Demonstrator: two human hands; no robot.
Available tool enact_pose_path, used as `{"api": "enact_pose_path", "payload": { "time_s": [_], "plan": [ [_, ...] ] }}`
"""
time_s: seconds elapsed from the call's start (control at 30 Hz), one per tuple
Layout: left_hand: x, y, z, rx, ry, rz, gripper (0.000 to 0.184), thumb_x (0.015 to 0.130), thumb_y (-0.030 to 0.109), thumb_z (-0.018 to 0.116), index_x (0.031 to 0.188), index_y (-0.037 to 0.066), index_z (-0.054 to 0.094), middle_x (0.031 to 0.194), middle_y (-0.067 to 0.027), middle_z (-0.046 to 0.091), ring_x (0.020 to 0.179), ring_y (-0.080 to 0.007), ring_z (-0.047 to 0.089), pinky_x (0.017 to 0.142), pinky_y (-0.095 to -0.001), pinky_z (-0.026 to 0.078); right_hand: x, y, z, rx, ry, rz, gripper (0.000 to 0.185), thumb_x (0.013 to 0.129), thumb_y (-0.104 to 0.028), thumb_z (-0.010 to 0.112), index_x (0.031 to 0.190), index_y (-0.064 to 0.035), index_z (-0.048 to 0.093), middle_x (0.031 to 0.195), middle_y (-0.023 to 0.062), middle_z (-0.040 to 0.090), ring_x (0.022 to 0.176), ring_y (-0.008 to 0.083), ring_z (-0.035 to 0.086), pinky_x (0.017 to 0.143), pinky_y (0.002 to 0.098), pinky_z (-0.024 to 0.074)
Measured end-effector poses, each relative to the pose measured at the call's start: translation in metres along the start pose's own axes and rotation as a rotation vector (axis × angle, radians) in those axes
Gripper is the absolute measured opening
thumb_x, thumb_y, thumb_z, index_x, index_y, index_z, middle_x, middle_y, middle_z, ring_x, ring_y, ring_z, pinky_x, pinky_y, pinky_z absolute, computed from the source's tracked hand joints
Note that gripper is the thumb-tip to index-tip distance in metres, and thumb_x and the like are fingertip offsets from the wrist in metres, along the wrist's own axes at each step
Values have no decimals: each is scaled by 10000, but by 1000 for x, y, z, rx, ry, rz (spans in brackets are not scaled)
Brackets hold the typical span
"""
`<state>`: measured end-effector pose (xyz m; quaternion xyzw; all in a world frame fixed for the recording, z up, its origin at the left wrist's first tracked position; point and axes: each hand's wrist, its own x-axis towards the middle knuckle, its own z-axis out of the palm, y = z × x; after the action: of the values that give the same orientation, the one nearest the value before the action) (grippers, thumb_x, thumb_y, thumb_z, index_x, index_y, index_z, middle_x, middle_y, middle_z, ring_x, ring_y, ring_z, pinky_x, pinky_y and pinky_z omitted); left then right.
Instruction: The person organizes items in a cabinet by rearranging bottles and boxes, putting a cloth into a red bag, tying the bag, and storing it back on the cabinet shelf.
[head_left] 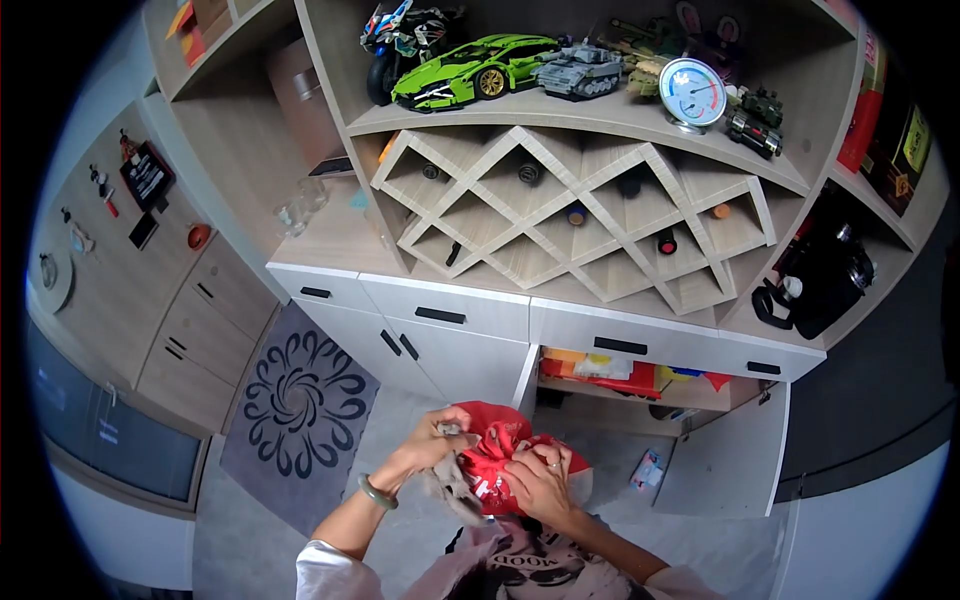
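Observation:
A crumpled red plastic bag [490, 415] with white print is held close in front of my body. My left hand [432, 445], with a bracelet at the wrist, is closed on a greyish-beige cloth [455, 492] that hangs down along the bag's left side. My right hand [540, 483] grips the gathered red plastic at the bag's middle, its fingers curled over it. What lies inside the bag is hidden. Below my hands is a printed shirt [530, 560].
Ahead, an open cabinet door [725, 450] swings out beside a lower shelf of colourful packages [600, 370]. A small packet [649, 468] lies on the floor. Above are a wine rack [590, 190], a green model car [480, 72] and a dial gauge [692, 93]. A patterned mat [300, 400] lies left.

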<state>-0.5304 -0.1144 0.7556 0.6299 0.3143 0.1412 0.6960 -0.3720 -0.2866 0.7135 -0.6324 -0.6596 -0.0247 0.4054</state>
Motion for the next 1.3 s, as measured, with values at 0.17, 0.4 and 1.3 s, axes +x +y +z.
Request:
{"api": "enact_pose_path", "payload": {
  "time_s": [0.17, 0.4, 1.3],
  "plan": [
    [1, -18, -8, 1, 26, -12, 157, 796, -76, 625, 833, 49, 537, 798, 23, 568, 791, -73, 553, 718, -223, 454, -24, 16, 14, 50, -54, 45, 115, 829, -229, 692, 887, -131, 676, 1050, 2, 594, 1046, 219, 471, 922, 433, 301],
    [-18, 41, 17, 239, -45, 75, 167, 816, -12, 674, 785, 45, 520, 790, 38, 535, 775, -49, 489, 693, -210, 413, -6, 14, 10, 471, -39, 203, 528, 772, -382, 765, 1152, -86, 550, 1193, 116, 512, 1087, 300, 480, 956, 443, 339],
    [-11, -2, 115, 347, 51, 166, 144, 846, 38, 649, 979, 64, 698, 856, -50, 708, 698, -115, 618, 650, -261, 479, -72, 59, -107, 714, 670, 872, 245, 806, 18, 703, 887, -75, 490, 827, -11, 595, 764, 49, 549, 722, 207, 448]
  ]
}}
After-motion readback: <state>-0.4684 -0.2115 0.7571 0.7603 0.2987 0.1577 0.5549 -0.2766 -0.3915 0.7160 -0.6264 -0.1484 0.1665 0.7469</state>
